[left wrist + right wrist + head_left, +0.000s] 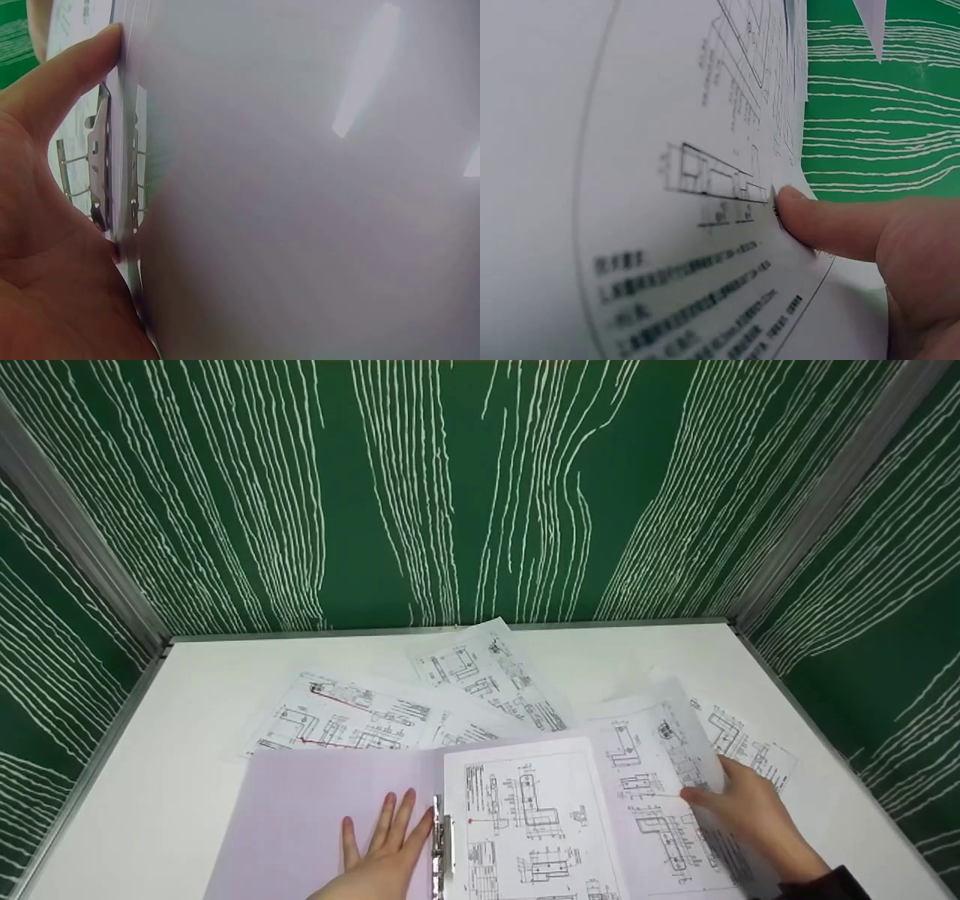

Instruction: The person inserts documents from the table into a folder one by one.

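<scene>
A lilac ring binder (315,802) lies open on the table, its metal clip (442,847) along the spine. My left hand (379,855) rests on the inside of the left cover, fingers spread, close to the clip. On the binder's right side lies a printed technical drawing (525,817). My right hand (757,810) pinches the right edge of another drawing sheet (652,780) between thumb and fingers; this sheet is bent upward at that edge. The right wrist view shows the thumb (832,225) pressed on the curved sheet. In the left wrist view the glossy cover (315,187) fills most of the picture.
Loose drawing sheets lie behind the binder: one with red lines (337,712) at the left, one (495,667) near the back edge. Another sheet (750,742) lies beyond my right hand. Green panels with white lines (480,495) enclose the white table (180,720).
</scene>
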Tool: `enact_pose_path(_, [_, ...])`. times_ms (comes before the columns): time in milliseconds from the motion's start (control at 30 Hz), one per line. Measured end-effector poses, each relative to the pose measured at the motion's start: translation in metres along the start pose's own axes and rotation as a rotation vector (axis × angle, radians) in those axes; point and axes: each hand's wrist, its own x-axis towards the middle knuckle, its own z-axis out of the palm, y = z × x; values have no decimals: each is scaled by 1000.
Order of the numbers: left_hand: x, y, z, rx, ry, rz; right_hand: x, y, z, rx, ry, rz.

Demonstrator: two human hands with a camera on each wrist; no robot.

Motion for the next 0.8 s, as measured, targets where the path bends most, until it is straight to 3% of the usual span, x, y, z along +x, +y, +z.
enact_pose_path(133, [-1,1,-3,4,-8,0,-5,7,-7,78,0,17])
enact_pose_path(300, [-1,0,-3,33,-11,-7,-9,10,-19,215,-25,110])
enact_pose_path(433, [-2,2,-3,50,-16,-21,-10,14,-28,260,-18,151])
enact_pose_path(600, [-3,5,-6,56,-9,-23,-11,17,-36,231,63,121])
enact_pose_path(800, [-5,9,-10,34,-5,-1,-13,18,-40,284,197,74])
